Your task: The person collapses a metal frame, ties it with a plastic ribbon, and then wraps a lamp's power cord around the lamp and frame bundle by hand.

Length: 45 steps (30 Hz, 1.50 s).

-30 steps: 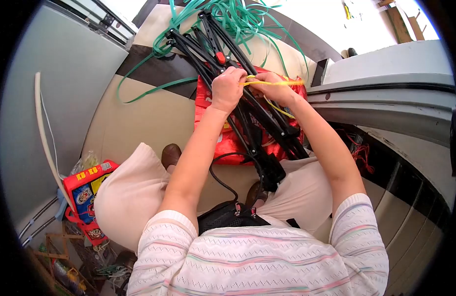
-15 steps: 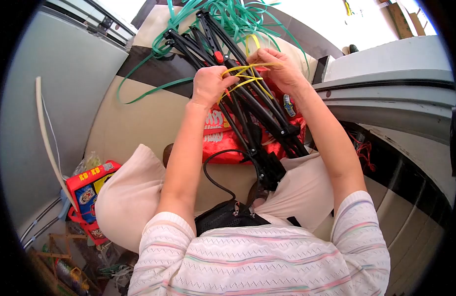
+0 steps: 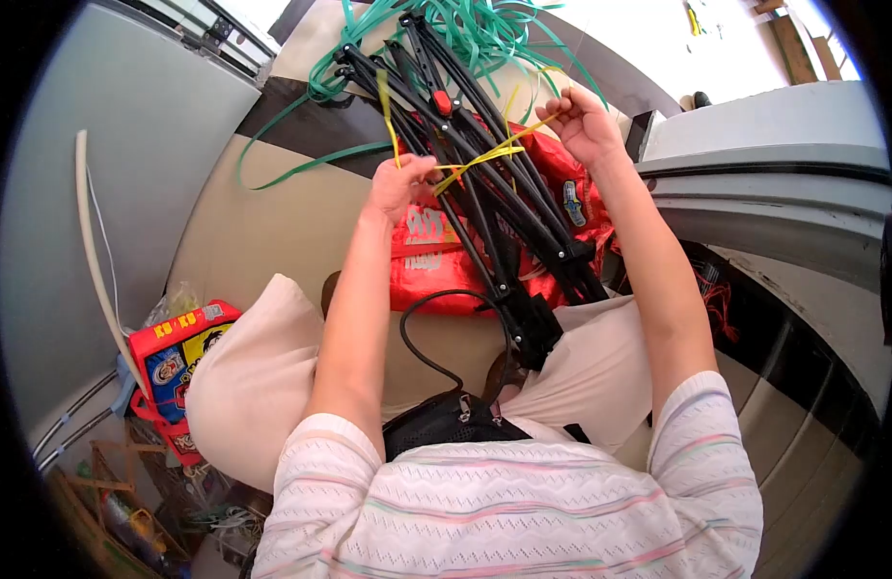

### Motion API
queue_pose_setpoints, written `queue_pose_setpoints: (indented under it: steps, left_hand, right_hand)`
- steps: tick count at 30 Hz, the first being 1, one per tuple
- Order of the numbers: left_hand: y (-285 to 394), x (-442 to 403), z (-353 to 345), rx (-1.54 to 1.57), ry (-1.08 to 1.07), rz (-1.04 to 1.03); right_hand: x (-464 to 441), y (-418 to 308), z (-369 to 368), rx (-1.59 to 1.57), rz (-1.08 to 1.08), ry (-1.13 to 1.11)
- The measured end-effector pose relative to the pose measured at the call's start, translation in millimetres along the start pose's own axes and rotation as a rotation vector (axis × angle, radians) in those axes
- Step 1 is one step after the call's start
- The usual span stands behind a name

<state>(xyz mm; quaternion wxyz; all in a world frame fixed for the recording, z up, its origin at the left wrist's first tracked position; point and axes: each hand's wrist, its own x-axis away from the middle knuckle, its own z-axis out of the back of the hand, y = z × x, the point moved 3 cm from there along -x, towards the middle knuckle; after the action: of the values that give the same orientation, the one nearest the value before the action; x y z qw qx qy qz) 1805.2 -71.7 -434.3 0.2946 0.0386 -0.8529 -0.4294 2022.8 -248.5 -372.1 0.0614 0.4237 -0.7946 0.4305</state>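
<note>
Yellow string (image 3: 499, 152) looks light and limp, easiest gripped near its ends; my left hand (image 3: 397, 187) and right hand (image 3: 589, 130) pinch it over stiff black poles (image 3: 519, 205).

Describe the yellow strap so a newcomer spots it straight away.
Find the bundle of black folding poles lying across the red plastic sheet. Around the poles, between the left hand and the right hand, runs a thin strap. It is yellow, unlike the tangled green straps beyond the poles.
</note>
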Motion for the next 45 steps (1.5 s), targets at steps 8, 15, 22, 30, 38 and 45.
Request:
queue_pose_setpoints:
  steps: [8,15,22,30,38,45]
  left_hand:
    - [-2.0,-9.7,-39.0,0.296,-0.217,0.014]
    - [-0.1,-13.9,-40.7,-0.065,-0.062,-0.066]
    - [-3.2,-12.9,-34.6,-0.119,-0.035,-0.052]
    - [-15.0,-20.9,-38.3,-0.464,0.068,-0.296]
    - [-11.6,-16.5,-33.7,-0.557,0.098,-0.345]
    - [-23.0,-11.5,-47.4,-0.972,0.165,-0.466]
  right_hand:
    - [48.6,-10.6,-64.4,1.302,0.03,-0.376]
    - [44.9,-4.6,-30.6,2.034,-0.005,-0.256]
    - [38.7,5.3,-6.7,2.119,0.365,0.021]
    - [42.8,0.0,-4.4,2.016,0.153,0.169]
    - [40.4,7.2,10.4,2.109,0.347,0.134]
    - [55.9,-17.1,-11.4,1.509,-0.173,-0.088]
